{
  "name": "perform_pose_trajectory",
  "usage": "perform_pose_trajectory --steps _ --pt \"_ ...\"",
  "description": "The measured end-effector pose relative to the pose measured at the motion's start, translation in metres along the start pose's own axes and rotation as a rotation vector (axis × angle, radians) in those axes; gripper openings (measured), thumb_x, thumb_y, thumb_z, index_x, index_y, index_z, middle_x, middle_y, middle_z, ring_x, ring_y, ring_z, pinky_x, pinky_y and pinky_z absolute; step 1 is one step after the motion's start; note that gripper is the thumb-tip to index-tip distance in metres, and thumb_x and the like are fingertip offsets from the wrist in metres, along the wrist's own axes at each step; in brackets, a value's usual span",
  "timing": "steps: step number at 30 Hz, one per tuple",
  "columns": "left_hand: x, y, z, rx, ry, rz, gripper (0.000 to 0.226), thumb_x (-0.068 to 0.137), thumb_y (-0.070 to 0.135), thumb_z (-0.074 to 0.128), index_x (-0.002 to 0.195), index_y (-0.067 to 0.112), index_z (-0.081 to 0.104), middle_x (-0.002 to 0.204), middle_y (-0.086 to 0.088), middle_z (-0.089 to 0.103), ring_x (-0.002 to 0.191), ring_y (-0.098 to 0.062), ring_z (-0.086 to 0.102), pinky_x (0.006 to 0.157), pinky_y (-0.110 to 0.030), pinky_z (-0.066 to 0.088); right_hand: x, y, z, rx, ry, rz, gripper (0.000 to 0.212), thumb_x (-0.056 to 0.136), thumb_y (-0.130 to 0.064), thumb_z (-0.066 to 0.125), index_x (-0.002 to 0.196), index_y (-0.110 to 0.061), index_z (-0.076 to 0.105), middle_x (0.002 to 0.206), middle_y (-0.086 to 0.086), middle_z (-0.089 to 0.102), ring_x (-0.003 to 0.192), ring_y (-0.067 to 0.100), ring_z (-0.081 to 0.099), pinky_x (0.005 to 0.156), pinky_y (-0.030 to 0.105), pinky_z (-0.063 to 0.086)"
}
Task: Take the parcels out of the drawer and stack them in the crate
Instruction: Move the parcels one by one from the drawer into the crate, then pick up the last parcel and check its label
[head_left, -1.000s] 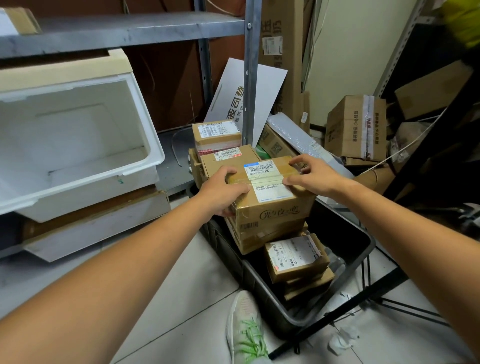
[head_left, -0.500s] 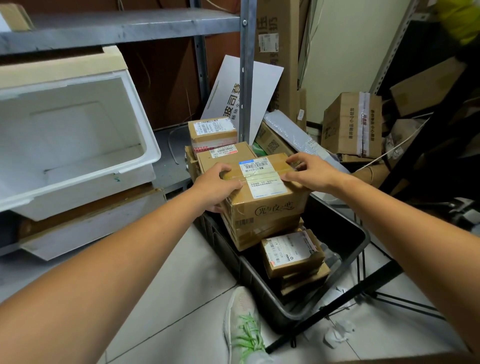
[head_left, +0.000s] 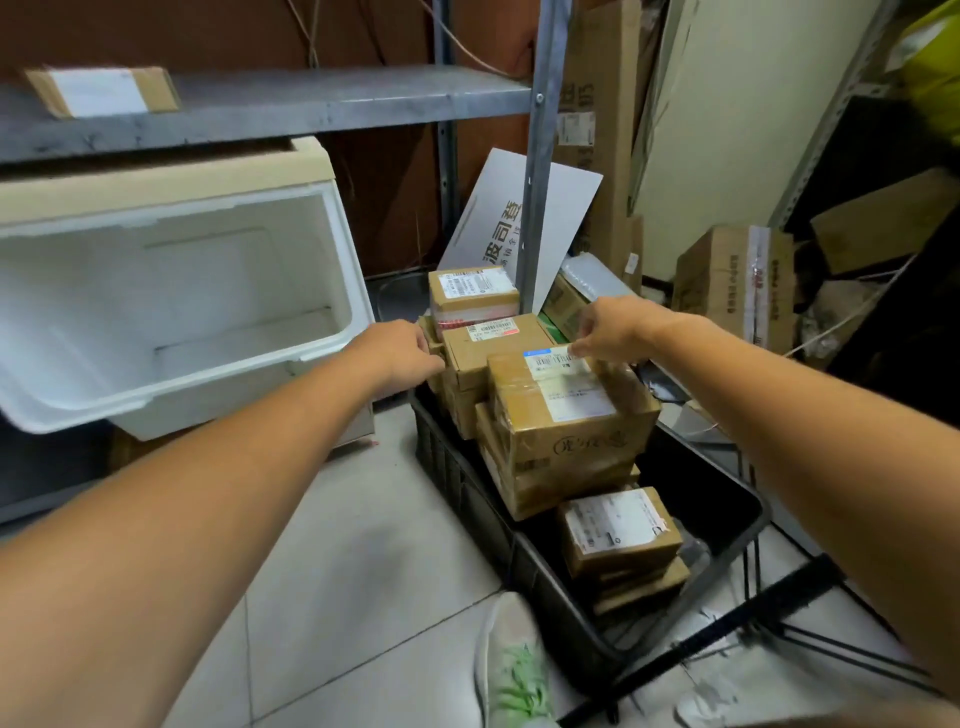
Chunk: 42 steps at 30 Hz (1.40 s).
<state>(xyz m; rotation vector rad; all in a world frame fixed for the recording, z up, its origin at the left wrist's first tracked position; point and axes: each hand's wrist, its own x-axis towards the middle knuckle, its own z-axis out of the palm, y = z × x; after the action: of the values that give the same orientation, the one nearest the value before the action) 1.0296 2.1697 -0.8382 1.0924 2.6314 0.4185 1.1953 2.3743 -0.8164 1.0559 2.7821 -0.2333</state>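
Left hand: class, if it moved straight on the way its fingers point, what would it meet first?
The left hand would likely meet the side of the red-labelled parcel; contact looks close, though depth is unclear.

Tiled floor (head_left: 363, 545), black crate (head_left: 447, 457), shoe (head_left: 511, 670)

Grey metal shelf (head_left: 311, 104); pale tiled floor (head_left: 363, 545)
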Motion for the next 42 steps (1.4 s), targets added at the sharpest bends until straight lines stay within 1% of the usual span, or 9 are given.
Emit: perform_pose_trajectory --steps 3,9,15,19,22,29,32,37,42 --pt "-0.008 -0.034 -0.022 0.075 0.014 -0.043 0.026 0.091 0.039 0.064 0.107 0.019 0.068 0.122 -0.009 0.066 0.11 -0.029 0.059 0.091 -0.034 0.048 0.001 -0.034 -0.004 -0.042 0.016 -0.054 0.035 0.093 -0.048 0.062 0.106 -0.016 0.065 0.111 0.008 0.068 0.096 0.026 0.06 0.077 0.032 0.043" --pt "-0.032 -0.11 -0.071 0.172 0.063 -0.154 0.039 0.093 0.045 0.06 0.124 0.021 0.063 0.13 -0.01 0.062 0.116 -0.031 0.057 0.087 -0.034 0.045 0.009 -0.122 -0.002 0.014 0.019 -0.199 0.041 0.097 -0.044 0.059 0.129 -0.019 0.06 0.131 0.009 0.06 0.117 0.027 0.056 0.097 0.039 0.047" --pt "-0.056 -0.192 -0.118 0.175 0.124 -0.298 0.032 0.091 0.043 0.06 0.116 0.024 0.06 0.121 -0.006 0.062 0.1 -0.025 0.054 0.08 -0.033 0.045 0.031 -0.217 -0.005 0.052 0.03 -0.33 0.044 0.093 -0.047 0.061 0.128 -0.019 0.059 0.127 0.009 0.062 0.111 0.029 0.058 0.091 0.038 0.048" --pt "-0.071 -0.233 -0.153 0.186 0.155 -0.381 0.037 0.094 0.044 0.058 0.125 0.022 0.059 0.126 -0.007 0.06 0.103 -0.024 0.055 0.08 -0.032 0.044 0.043 -0.271 -0.019 0.078 0.028 -0.423 0.049 0.095 -0.045 0.062 0.135 -0.018 0.055 0.129 0.009 0.061 0.108 0.026 0.058 0.087 0.036 0.047" --pt "-0.076 -0.245 -0.183 0.196 0.199 -0.426 0.044 0.095 0.046 0.058 0.131 0.021 0.058 0.131 -0.008 0.058 0.11 -0.027 0.057 0.081 -0.033 0.046 0.053 -0.302 -0.04 0.09 0.057 -0.474 0.047 0.096 -0.044 0.062 0.133 -0.016 0.055 0.128 0.01 0.061 0.107 0.026 0.059 0.09 0.038 0.05" --pt "-0.061 -0.248 -0.255 0.189 0.372 -0.43 0.028 0.093 0.044 0.056 0.115 0.027 0.062 0.119 -0.002 0.061 0.103 -0.025 0.058 0.083 -0.035 0.052 0.076 -0.352 -0.11 0.114 0.23 -0.554 0.047 0.093 -0.049 0.062 0.13 -0.021 0.059 0.127 0.007 0.063 0.116 0.028 0.057 0.09 0.034 0.045" --pt "-0.044 -0.247 -0.282 0.189 0.405 -0.403 0.028 0.094 0.04 0.056 0.116 0.024 0.063 0.12 -0.001 0.062 0.105 -0.025 0.059 0.086 -0.037 0.053 0.089 -0.367 -0.136 0.129 0.255 -0.554 0.046 0.092 -0.049 0.061 0.128 -0.021 0.059 0.125 0.006 0.065 0.111 0.028 0.059 0.091 0.04 0.05" --pt "-0.01 -0.246 -0.312 0.152 0.455 -0.366 0.028 0.095 0.038 0.059 0.118 0.023 0.062 0.122 -0.004 0.062 0.109 -0.026 0.059 0.088 -0.035 0.051 0.115 -0.384 -0.165 0.196 0.288 -0.555 0.043 0.093 -0.045 0.063 0.127 -0.019 0.061 0.123 0.009 0.065 0.11 0.029 0.06 0.081 0.034 0.045" --pt "0.034 -0.26 -0.333 0.113 0.466 -0.331 0.025 0.093 0.039 0.06 0.115 0.028 0.058 0.12 -0.004 0.062 0.107 -0.024 0.059 0.091 -0.037 0.052 0.153 -0.409 -0.185 0.25 0.314 -0.567 0.044 0.093 -0.044 0.064 0.129 -0.018 0.061 0.126 0.008 0.065 0.113 0.028 0.06 0.087 0.035 0.046"
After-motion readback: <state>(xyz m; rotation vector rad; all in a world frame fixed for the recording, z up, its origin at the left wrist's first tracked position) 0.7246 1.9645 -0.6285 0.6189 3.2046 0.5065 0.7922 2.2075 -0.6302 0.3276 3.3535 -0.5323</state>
